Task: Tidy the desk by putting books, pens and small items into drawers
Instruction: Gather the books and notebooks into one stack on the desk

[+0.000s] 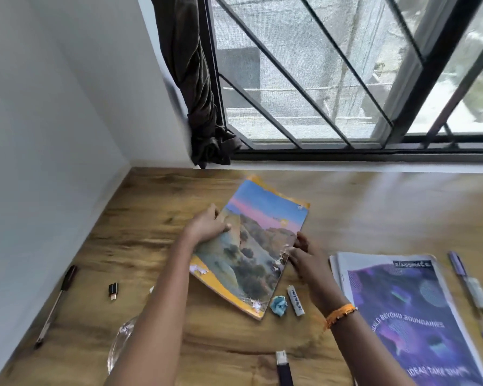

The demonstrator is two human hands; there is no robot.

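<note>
Left fingers: the left hand point(207, 225) grips the left edge of the landscape notebook point(251, 243), thumb on the cover, the other fingers curled round the edge and clamped on it.
Right fingers: the right hand point(304, 257) presses against the notebook's right edge, fingers held together on the worn cover border; whether they wrap under the edge I cannot tell.
Wrist: an orange thread band point(339, 314) circles the right wrist.
Landscape notebook: in the middle of the wooden desk point(156, 218), held between both hands, its near left corner tilted up off the surface; orange border, torn patches along the edges.
Just beside the notebook: a crumpled blue scrap point(278, 305) by its near corner, and a white eraser stick point(295, 300) lying next to that scrap.
Purple notebook: point(410, 316) flat on the desk to the right, on top of loose white sheets, near the right forearm.
Purple pen: point(470, 291) lies along the right side of the purple notebook.
Black pen: point(55, 305) near the desk's left edge, well apart from the hands.
Small black adapter: point(113, 291) between the black pen and the left forearm.
Near edge: a dark stick with a white tip point(283, 367) lies between the forearms.
Background: barred window point(346, 79) behind the desk, a dark curtain point(195, 93) bunched at its left side.
</note>
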